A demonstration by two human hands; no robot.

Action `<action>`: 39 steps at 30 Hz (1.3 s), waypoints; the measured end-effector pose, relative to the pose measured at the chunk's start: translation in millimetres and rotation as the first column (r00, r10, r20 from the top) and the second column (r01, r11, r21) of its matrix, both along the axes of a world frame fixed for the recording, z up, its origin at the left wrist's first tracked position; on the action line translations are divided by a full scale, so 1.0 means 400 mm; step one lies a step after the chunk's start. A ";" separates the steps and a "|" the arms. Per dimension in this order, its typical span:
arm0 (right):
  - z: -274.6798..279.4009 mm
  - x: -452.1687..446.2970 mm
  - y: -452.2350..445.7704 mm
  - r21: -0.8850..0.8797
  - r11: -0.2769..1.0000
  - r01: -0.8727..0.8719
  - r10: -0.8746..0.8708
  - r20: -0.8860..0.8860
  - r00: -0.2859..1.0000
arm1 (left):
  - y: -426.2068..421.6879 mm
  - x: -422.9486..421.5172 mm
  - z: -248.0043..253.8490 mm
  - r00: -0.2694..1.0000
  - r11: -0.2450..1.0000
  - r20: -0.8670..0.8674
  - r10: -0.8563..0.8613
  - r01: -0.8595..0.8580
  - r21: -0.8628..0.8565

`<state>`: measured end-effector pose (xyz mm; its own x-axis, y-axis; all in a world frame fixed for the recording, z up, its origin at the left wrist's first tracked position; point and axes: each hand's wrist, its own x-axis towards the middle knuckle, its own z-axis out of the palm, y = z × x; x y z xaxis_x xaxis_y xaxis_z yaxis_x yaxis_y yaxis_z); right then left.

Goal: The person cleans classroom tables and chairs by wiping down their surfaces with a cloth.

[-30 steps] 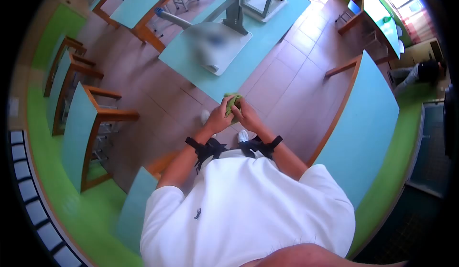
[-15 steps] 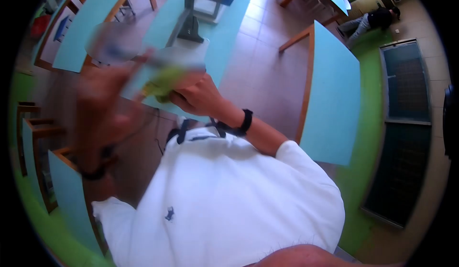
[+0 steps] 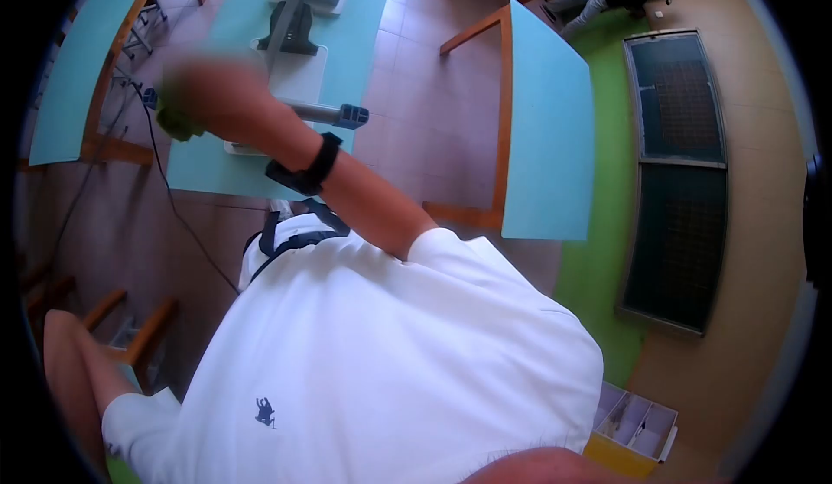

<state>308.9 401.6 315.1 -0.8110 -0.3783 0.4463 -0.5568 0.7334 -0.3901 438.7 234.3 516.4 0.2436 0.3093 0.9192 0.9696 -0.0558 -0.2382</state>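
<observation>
My right hand (image 3: 221, 85), partly blurred, reaches out over the pale blue table. It is closed on a crumpled green cloth (image 3: 179, 122), which shows at the far side of the fingers. Beside and below that hand, grey stool legs with blue end caps (image 3: 322, 113) stick out. Another dark grey leg bracket (image 3: 293, 32) rises from a pale board or seat lying on the blue tabletop (image 3: 225, 172). Only my left forearm (image 3: 74, 363) shows at the lower left edge; the hand itself is out of the picture.
A second blue table (image 3: 550, 129) stands to the right, and another (image 3: 87, 68) at far left. Dark cables (image 3: 186, 220) trail near my waist. A person (image 3: 607, 3) bends near the wall at top right. A divided box (image 3: 637, 423) is at lower right.
My right hand has moved left with the green cloth, its arm stretching out over the table. My left hand, blurred near the cloth before, has dropped out of view. The whole view has shifted.
</observation>
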 end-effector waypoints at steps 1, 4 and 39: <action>0.002 -0.006 -0.012 0.014 1.000 0.011 -0.011 -0.005 1.000 | 0.000 -0.001 -0.004 1.000 1.000 -0.008 -0.018 0.018 0.013; 0.005 0.016 -0.023 0.083 0.995 0.063 -0.057 -0.067 0.996 | -0.003 -0.014 0.000 0.997 0.995 -0.011 -0.079 0.080 0.053; 0.066 0.166 0.014 0.076 0.968 0.238 -0.247 0.154 0.957 | -0.344 0.096 0.079 0.977 0.956 -0.164 -0.136 0.173 0.239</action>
